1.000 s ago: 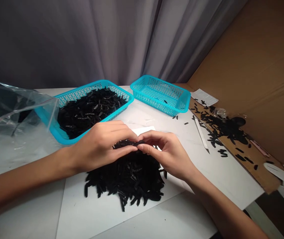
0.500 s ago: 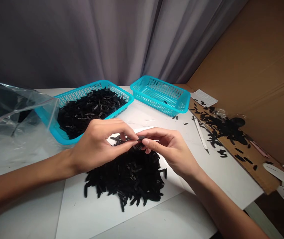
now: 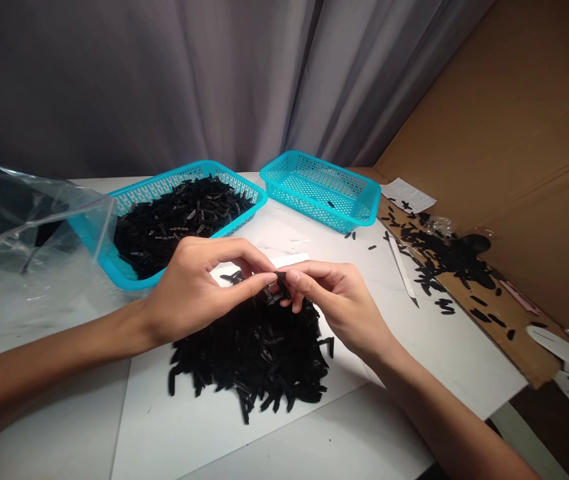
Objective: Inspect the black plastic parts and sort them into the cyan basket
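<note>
Tilted more steeply since the earlier frame: small black piece [image 3: 281, 280], pinched between left hand [image 3: 189, 293] and right hand [image 3: 342, 303]; black heap [image 3: 249, 363] lies below.

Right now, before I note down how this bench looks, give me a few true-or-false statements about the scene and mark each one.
1. The fingertips of the left hand and the right hand meet at a small black piece above the loose black pile. True.
2. The turquoise basket on the right is heaped with black pieces. False: only one black piece shows in it; the heap is in the left basket.
3. A clear plastic bag lies over a corner of the left basket. True.
4. A white tool lies inside the turquoise basket on the right. False: the slim white tool lies outside that basket, off to its right.
</note>
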Demonstrator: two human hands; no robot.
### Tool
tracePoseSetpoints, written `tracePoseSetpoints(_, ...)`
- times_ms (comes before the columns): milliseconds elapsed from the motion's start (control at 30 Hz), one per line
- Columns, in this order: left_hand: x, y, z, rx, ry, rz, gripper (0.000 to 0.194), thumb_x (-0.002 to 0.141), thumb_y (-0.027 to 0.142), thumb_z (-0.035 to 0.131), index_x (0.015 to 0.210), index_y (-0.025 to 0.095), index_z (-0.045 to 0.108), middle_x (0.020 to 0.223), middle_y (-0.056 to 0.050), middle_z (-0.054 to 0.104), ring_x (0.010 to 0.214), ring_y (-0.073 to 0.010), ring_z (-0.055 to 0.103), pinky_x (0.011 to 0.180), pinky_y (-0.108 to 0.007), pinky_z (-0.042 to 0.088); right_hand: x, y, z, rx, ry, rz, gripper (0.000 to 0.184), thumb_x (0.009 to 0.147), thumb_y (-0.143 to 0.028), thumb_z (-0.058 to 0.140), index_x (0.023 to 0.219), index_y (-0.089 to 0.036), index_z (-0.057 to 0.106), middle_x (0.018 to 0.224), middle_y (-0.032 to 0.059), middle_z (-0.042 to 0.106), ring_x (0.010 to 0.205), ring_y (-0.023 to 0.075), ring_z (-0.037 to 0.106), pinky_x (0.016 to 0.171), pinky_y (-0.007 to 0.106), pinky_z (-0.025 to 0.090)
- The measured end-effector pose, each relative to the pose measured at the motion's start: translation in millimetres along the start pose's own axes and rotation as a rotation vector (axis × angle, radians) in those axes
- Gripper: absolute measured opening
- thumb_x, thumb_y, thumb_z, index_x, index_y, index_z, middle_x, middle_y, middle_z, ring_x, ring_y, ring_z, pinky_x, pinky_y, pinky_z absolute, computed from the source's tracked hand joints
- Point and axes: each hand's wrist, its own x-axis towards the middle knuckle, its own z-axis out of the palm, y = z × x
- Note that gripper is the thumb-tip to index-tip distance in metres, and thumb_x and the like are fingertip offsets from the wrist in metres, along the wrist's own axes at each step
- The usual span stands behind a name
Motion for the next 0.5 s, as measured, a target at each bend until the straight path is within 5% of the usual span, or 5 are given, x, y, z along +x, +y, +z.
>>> tracePoseSetpoints(500, -0.9, -5.5, 0.6, 0.084, 0.034, 0.245, 0.008, 0.087, 0.014, 0.075, 0.092, 0.020, 0.073, 0.083, -0.003, 0.077, 0.078, -0.0160, 0.072, 0.070, -0.029, 0.060, -3.0, -1.9, 4.3, -0.002, 0.098, -0.056, 0.015, 0.082, -0.031, 0.082, 0.094, -0.022, 0.082, 0.080, 0.0023, 0.076, 0.064, 0.0139, 0.066, 0.063, 0.028, 0.058)
